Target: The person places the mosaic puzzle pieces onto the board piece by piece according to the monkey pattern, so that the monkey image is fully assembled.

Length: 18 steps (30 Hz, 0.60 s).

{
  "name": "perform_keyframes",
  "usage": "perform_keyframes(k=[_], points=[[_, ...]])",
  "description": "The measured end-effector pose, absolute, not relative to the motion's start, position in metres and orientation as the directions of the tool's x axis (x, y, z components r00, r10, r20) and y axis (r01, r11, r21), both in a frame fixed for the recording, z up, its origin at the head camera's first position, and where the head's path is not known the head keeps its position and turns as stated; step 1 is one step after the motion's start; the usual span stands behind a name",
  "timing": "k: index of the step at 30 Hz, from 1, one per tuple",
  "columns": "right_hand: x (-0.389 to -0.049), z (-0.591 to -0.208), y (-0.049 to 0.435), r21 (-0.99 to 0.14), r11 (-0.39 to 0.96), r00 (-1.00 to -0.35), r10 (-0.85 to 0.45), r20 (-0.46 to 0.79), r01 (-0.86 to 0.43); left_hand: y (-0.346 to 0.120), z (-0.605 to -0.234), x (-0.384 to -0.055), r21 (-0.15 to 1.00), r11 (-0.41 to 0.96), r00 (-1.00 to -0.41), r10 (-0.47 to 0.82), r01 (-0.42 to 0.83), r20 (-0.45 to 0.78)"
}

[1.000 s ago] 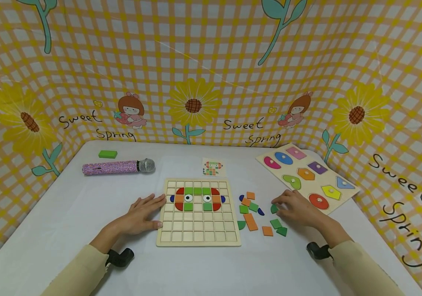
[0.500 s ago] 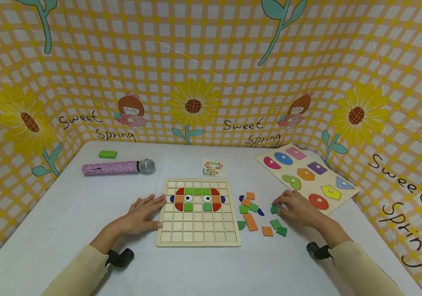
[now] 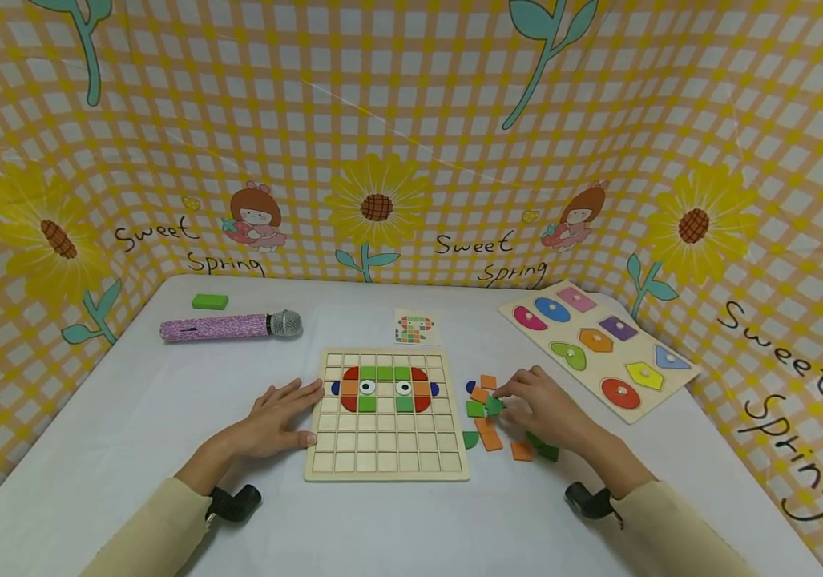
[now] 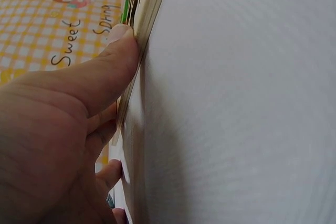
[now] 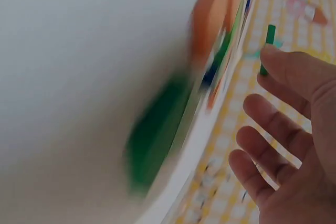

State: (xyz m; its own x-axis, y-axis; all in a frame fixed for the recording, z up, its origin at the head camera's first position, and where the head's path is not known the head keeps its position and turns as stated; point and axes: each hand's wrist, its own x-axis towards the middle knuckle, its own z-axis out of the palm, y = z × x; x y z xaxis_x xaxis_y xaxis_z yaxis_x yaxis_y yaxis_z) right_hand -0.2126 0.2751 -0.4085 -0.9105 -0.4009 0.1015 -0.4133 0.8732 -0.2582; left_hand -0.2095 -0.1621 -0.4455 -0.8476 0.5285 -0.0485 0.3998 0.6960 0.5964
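A wooden grid board (image 3: 385, 481) lies in front, with a face of red, green, orange and blue tiles and two round eye tiles (image 3: 367, 386) in its upper part. My left hand (image 3: 274, 423) rests flat beside it, fingertips and thumb at its left edge; the left wrist view has the thumb (image 4: 113, 64) against that edge. My right hand (image 3: 548, 409) pinches a dark green tile (image 5: 270, 35) between thumb and forefinger, the other fingers loosely bent. In the head view this tile overlaps the loose pieces right of the board.
Loose tiles include an orange rectangle (image 3: 489, 434), an orange square (image 3: 522, 452) and a green quarter-round (image 3: 470, 439). Behind the board is a pattern card (image 3: 417, 327). A knobbed shape puzzle (image 3: 555, 320) lies back right; a glittery microphone (image 3: 219, 327) and a green block (image 3: 210, 301) lie back left.
My right hand has lifted the dark green tile and carried it left, toward the board. The left hand stays in place at the board's edge.
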Motion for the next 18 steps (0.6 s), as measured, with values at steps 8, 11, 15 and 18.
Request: perform_keyframes(k=[8,11,15,18], points=[[-0.206,-0.406,0.212,-0.227,0.82,-0.85,-0.497,0.173,-0.525,-0.161,-0.447,-0.21,0.599,0.695,-0.845,0.532,0.398,-0.055],[-0.205,-0.408,0.192,-0.217,0.795,-0.823,-0.528,0.209,-0.566,-0.161,-0.447,-0.21,0.601,0.694,-0.846,0.531,0.396,-0.055],[-0.206,-0.412,0.166,-0.197,0.768,-0.788,-0.561,0.254,-0.61,-0.162,-0.446,-0.21,0.601,0.694,-0.848,0.528,0.397,-0.049],[-0.206,-0.414,0.147,-0.172,0.753,-0.765,-0.582,0.276,-0.635,-0.162,-0.446,-0.21,0.596,0.694,-0.847,0.53,0.405,-0.041]])
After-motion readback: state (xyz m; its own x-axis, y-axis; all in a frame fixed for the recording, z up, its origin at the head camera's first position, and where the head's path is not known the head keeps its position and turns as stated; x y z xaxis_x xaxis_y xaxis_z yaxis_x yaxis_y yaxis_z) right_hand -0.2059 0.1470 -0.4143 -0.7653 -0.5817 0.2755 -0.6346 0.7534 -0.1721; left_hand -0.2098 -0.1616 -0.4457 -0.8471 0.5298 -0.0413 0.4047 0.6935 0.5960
